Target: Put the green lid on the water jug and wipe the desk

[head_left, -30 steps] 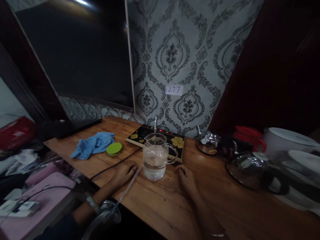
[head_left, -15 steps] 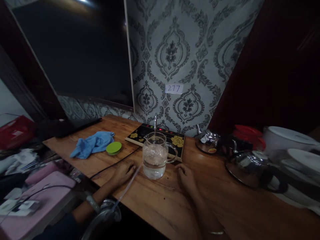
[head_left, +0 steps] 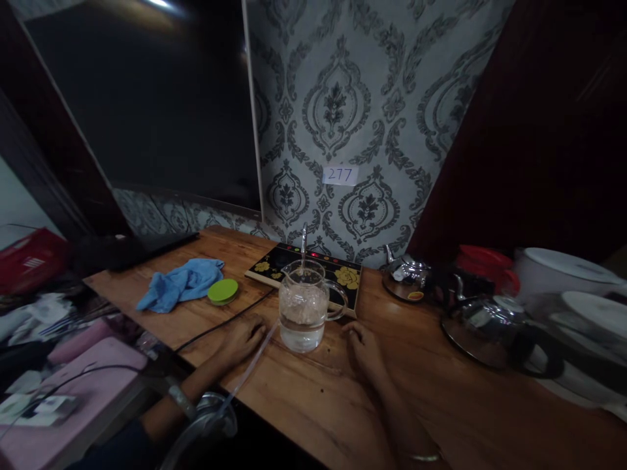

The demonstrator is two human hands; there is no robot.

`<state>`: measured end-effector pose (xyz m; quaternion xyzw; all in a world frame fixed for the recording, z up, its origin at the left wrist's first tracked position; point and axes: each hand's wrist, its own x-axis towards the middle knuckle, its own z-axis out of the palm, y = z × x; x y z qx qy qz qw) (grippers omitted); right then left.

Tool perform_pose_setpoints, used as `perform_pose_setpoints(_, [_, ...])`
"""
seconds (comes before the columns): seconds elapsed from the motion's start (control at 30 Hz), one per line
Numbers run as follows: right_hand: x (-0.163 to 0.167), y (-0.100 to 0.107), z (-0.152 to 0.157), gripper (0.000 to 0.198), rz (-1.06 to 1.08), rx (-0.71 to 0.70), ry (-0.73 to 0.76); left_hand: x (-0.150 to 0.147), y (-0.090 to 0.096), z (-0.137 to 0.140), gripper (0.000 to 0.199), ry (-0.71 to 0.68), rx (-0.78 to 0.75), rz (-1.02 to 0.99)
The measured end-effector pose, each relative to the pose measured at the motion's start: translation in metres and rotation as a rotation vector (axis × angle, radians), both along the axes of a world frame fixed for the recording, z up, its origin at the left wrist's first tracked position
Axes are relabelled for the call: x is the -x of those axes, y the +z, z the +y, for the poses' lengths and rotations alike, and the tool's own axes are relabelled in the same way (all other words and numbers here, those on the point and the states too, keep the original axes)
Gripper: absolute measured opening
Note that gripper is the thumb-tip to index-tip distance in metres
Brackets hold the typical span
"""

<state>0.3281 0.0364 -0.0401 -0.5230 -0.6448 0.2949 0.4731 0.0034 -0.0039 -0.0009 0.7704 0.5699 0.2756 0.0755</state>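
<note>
A clear glass pitcher (head_left: 304, 326) with a handle on its right stands on the wooden table (head_left: 337, 405), partly filled with water whose upper part looks bubbly. Behind its rim rises a thin shiny spout (head_left: 304, 238). My left hand (head_left: 245, 338) rests on the wood left of the pitcher, fingers loosely bent and apart from the glass. Beside it a clear tube (head_left: 252, 365) slants down past the table's front edge. To the right, below the handle, lies my right hand (head_left: 361, 343), thumb and fingers relaxed, with nothing in it.
A black panel with gold flowers (head_left: 347, 277) lies behind the pitcher. Further left are a blue cloth (head_left: 181, 282) and a green lid (head_left: 223, 291). Metal kettles (head_left: 499, 326) and white containers (head_left: 568, 267) stand at right. A black cable (head_left: 225, 320) crosses the table.
</note>
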Motion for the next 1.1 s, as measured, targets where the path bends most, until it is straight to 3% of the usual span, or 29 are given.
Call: perform_pose_setpoints(1.1, [0.001,0.0038,-0.0019,0.03,0.003,-0.025,0.012,-0.001,0.0019,-0.001,0.026,0.012,0.005,-0.002])
